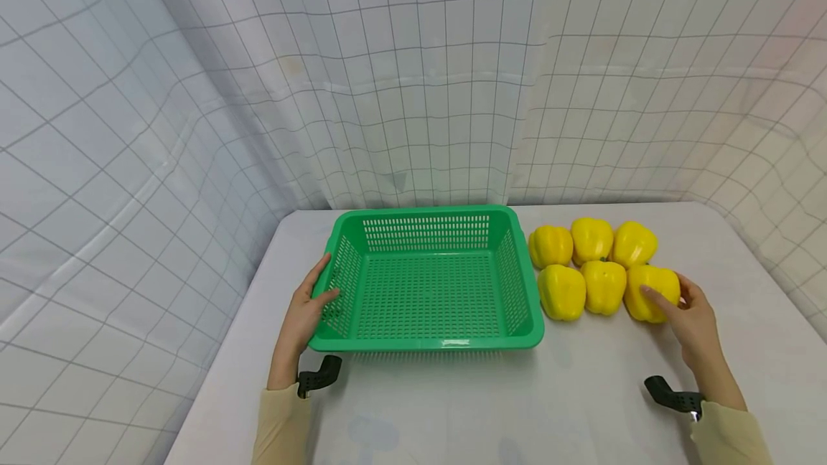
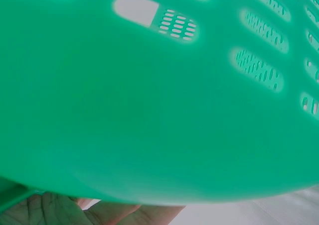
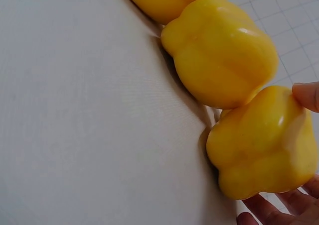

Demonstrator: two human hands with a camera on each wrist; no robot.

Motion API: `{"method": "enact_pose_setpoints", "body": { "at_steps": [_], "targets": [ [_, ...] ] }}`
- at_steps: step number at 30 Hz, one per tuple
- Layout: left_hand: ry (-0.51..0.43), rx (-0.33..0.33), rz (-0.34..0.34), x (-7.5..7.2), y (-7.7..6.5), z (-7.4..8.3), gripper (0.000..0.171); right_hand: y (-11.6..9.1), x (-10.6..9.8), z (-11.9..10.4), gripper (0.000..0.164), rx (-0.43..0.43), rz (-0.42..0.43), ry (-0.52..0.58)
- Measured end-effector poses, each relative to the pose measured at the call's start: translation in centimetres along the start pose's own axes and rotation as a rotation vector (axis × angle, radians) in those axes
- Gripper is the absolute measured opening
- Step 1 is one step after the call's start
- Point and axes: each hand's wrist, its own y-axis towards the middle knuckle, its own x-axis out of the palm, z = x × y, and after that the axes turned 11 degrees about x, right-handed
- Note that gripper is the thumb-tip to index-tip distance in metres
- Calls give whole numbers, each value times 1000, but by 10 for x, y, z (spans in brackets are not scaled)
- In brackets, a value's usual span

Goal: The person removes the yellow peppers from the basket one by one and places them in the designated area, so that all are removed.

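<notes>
A green plastic basket (image 1: 426, 343) with slotted walls stands on the table, and nothing lies inside it. My left hand (image 1: 304, 314) grips its left rim, the thumb over the inner side and the fingers along the outside. In the left wrist view the basket's wall (image 2: 149, 110) fills most of the picture, with part of the hand below it. To the right, my right hand (image 1: 696, 318) holds a yellow bell pepper (image 1: 649, 285), thumb on top and fingers round its far right side. The right wrist view shows this bell pepper (image 3: 264, 145) between thumb and fingers.
Several more yellow bell peppers (image 1: 604, 285) stand close together in two rows between the basket and my right hand. The white table (image 1: 439, 407) reaches back to a white grid-patterned curtain (image 1: 439, 92). Black wrist mounts (image 1: 672, 395) sit on both wrists.
</notes>
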Motion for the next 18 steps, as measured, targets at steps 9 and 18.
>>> {"method": "enact_pose_setpoints", "body": {
  "at_steps": [9,18],
  "targets": [
    [-2,-5,1,0,-1,0,63,0,0,1,94,-31,-17,-29],
    [8,-9,2,0,0,0,64,0,-1,1,96,-33,-27,-61]
  ]
}}
